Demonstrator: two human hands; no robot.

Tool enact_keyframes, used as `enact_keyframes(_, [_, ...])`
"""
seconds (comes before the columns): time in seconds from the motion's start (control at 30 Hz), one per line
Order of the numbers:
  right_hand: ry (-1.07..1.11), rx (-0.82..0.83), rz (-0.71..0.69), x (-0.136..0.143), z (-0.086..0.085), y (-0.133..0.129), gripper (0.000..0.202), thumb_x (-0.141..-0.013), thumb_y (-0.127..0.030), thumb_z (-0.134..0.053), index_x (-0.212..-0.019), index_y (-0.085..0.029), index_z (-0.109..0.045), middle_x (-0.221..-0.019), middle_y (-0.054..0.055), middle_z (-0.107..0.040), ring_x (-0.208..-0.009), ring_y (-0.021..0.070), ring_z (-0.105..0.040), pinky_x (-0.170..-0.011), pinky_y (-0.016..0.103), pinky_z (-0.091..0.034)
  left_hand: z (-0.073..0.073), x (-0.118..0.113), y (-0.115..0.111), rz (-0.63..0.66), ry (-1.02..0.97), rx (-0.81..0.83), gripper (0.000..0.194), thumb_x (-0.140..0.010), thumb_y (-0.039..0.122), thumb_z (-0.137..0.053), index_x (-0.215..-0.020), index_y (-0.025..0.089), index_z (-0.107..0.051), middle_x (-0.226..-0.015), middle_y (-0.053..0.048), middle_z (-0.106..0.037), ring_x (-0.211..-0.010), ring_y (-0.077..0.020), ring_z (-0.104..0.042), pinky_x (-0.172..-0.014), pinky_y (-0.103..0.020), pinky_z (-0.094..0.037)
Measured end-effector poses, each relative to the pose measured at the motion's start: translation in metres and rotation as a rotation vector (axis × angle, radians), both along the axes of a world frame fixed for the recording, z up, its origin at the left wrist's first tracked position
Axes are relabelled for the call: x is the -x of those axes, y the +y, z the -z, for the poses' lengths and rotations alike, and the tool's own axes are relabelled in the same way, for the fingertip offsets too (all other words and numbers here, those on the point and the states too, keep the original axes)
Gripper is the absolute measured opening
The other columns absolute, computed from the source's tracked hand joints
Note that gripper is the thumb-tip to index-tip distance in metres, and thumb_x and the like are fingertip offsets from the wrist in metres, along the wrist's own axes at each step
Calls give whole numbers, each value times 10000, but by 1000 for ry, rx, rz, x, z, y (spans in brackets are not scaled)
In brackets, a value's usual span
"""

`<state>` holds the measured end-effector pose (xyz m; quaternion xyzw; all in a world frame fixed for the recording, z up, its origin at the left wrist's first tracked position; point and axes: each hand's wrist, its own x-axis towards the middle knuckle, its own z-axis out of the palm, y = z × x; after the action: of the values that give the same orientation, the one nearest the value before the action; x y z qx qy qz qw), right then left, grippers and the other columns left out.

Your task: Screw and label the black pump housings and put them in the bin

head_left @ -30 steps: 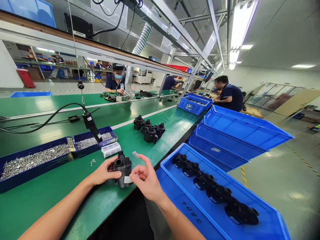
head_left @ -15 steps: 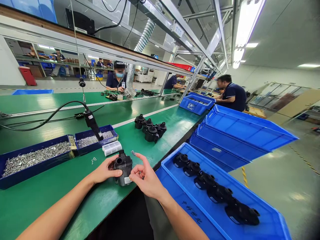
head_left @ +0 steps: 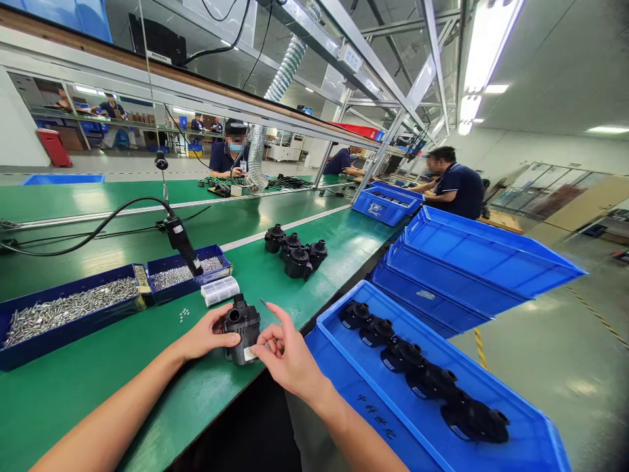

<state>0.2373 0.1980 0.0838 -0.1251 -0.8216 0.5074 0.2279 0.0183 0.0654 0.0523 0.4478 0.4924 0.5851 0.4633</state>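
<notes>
A black pump (head_left: 242, 326) stands at the near edge of the green bench, with my left hand (head_left: 212, 335) closed around its left side, thumb across the front. A white label sticker (head_left: 249, 354) lies low on the pump's face. My right hand (head_left: 285, 351) has its thumb on this sticker's right end, with the middle fingers curled in. Its index finger points up, and a second small label (head_left: 264, 303) clings to that fingertip, seen nearly edge-on. Behind the pump lies a roll of labels (head_left: 220, 291).
Left are blue bins of screws (head_left: 73, 313) and small metal parts (head_left: 184, 274); an electric screwdriver (head_left: 183, 246) hangs above. Several black pumps (head_left: 297, 261) stand farther back. A blue crate (head_left: 363, 387) at right holds more pumps, beside stacked crates (head_left: 442, 282). Co-workers (head_left: 455, 183) sit beyond.
My right thumb has slid slightly left along the sticker on the pump. The label on my index fingertip has turned from face-on to nearly edge-on. My left hand and the pump stay put.
</notes>
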Motion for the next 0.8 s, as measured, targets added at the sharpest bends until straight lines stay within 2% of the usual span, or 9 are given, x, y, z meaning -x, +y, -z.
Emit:
enact_keyframes(0.1, [51,-199,128,-2,10,9,798,-893,-298,-829,-1565,-238,-402,-923,-3,-745,-681,166,-557,-637,295,-449,-1,0,0,3,2,-4,719,-775,520,-934,-1341,170,-664,-1289,-115,-722,-1209,-349,-657,-1144,-512,-471])
enact_keyframes(0.17, [-5,-209,182,0,13,13,921,-848,-339,-865,-1597,-214,-342,-924,-1,-744,-673,173,-572,-639,296,-466,1,-1,1,-1,6,-5,752,-770,523,-937,-1370,173,-650,-1334,-123,-710,-1239,-360,-647,-1149,-518,-472])
enact_keyframes(0.23, [-106,-199,162,5,12,10,1066,-804,-360,-884,-1645,-204,-247,-876,-25,-729,-631,174,-577,-631,293,-474,4,-2,0,-12,16,-11,789,-765,527,-941,-1402,178,-632,-1372,-126,-695,-1268,-365,-636,-1158,-521,-471])
enact_keyframes(0.33, [-216,-311,140,14,4,0,1244,-730,-409,-927,-1695,-196,-172,-877,-5,-727,-681,230,-666,-680,330,-520,10,-3,-1,-45,98,-19,864,-752,564,-942,-1447,177,-606,-1412,-142,-672,-1298,-387,-620,-1182,-545,-457])
enact_keyframes(0.47, [-290,-430,108,11,-14,9,1432,-707,-373,-1002,-1737,-186,-25,-1206,163,-723,-1098,390,-718,-940,496,-575,7,-10,0,-336,463,-63,882,-723,588,-958,-1449,223,-615,-1463,-149,-612,-1360,-418,-564,-1230,-584,-411])
enact_keyframes(0.57, [-230,-394,6,-2,-29,27,1607,-609,-366,-1084,-1738,-227,51,-1558,254,-495,-1350,398,-582,-1094,527,-527,2,-23,6,-531,730,-83,850,-773,597,-918,-1494,300,-581,-1435,-120,-558,-1333,-397,-565,-1183,-592,-475])
enact_keyframes(0.63, [-138,-328,54,-4,-36,33,1524,-641,-420,-1071,-1738,-284,-21,-1571,195,-497,-1338,350,-580,-1112,496,-520,3,-33,10,-574,737,-68,868,-806,621,-882,-1544,338,-524,-1383,-99,-520,-1183,-338,-632,-1036,-539,-609])
enact_keyframes(0.7, [-78,-314,177,3,-39,35,1236,-785,-404,-988,-1716,-313,-181,-1393,107,-649,-1193,297,-649,-1058,461,-539,8,-41,12,-547,672,-78,875,-816,627,-874,-1560,367,-494,-1355,-79,-473,-1027,-262,-653,-883,-455,-685])
enact_keyframes(0.8, [-47,-345,273,24,-38,38,922,-893,-287,-859,-1657,-280,-343,-1137,32,-746,-880,224,-681,-882,382,-559,15,-45,12,-445,630,-123,810,-846,577,-870,-1547,421,-496,-1392,-56,-417,-978,-204,-649,-880,-407,-700])
